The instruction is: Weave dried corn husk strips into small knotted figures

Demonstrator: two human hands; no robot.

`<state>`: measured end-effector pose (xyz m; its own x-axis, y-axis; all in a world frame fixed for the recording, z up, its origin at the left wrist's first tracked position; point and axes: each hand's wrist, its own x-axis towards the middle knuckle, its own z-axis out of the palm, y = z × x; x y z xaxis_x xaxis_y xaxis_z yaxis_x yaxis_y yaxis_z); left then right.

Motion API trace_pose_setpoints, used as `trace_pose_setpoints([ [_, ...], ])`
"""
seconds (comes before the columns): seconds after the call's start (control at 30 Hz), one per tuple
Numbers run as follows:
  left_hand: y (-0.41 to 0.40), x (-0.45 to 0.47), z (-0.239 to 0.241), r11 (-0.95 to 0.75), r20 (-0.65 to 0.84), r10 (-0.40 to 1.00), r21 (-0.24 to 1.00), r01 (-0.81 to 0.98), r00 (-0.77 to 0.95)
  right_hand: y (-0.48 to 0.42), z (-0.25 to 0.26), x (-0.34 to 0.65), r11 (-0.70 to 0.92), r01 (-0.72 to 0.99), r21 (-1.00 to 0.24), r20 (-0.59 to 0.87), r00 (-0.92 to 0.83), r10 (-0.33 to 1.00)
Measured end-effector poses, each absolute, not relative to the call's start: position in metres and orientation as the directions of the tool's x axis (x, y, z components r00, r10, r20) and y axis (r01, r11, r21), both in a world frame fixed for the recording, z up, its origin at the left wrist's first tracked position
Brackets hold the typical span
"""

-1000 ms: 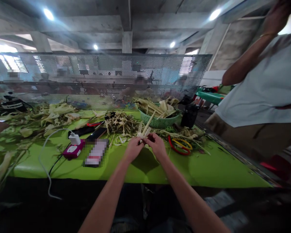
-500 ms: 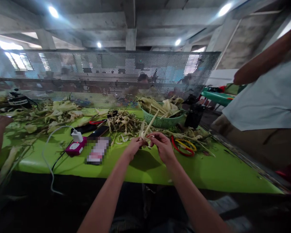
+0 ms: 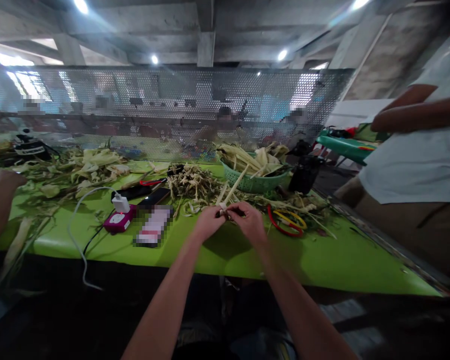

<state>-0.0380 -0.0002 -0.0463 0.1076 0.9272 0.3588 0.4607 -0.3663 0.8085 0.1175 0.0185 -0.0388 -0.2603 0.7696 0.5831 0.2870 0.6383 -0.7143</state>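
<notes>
Pale corn husk strips (image 3: 235, 186) stick up from between my two hands, over the green tabletop. My left hand (image 3: 210, 221) is closed round the lower end of the strips. Close against it, my right hand (image 3: 247, 218) pinches the husk with thumb and fingers. The spot where the strips meet is partly hidden by my fingers. Just behind lies a heap of knotted, dried husk pieces (image 3: 195, 181). A green plastic basket (image 3: 243, 180) full of husks (image 3: 262, 157) stands beyond my right hand, and red-handled scissors (image 3: 281, 225) with a yellow loop lie to its right.
Left of my hands are a phone (image 3: 154, 226), a darker phone (image 3: 156, 196) and a purple power socket (image 3: 119, 220) with a white charger and cable. Loose husks (image 3: 97, 162) cover the left side. Another person's hand (image 3: 3, 187) rests there; a person (image 3: 416, 150) stands at right.
My hands have drawn closer together, and more of the strips' lower part is covered by my fingers. The view has shifted slightly. The standing person's arm has lowered across the body.
</notes>
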Motion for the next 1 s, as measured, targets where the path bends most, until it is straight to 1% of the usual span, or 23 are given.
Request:
trace_pose_setpoints([
  [0.2,-0.0042,-0.0382,-0.0452,-0.330,0.372,0.928,0.774,0.541,0.033,0.0176,-0.0375,0.1169,0.629,0.339,-0.699,0.572,-0.263,0.777],
  [0.5,-0.0003,-0.0377,-0.0518,-0.295,0.393,0.917,0.785,0.545,-0.070,0.0186,-0.0408,0.1153,0.579,0.335,-0.743,0.528,-0.238,0.815],
  [0.67,-0.0022,-0.0403,-0.0491,-0.302,0.393,0.918,0.777,0.552,-0.052,0.0183,-0.0385,0.1165,0.609,0.345,-0.714,0.550,-0.262,0.793],
  [0.87,-0.0049,-0.0432,-0.0436,-0.329,0.405,0.914,0.753,0.570,-0.008,0.0167,-0.0365,0.1154,0.711,0.334,-0.619,0.622,-0.345,0.703],
  [1.0,-0.0046,-0.0444,-0.0444,-0.322,0.398,0.917,0.744,0.586,-0.001,0.0159,-0.0384,0.1141,0.697,0.318,-0.642,0.608,-0.343,0.716],
])
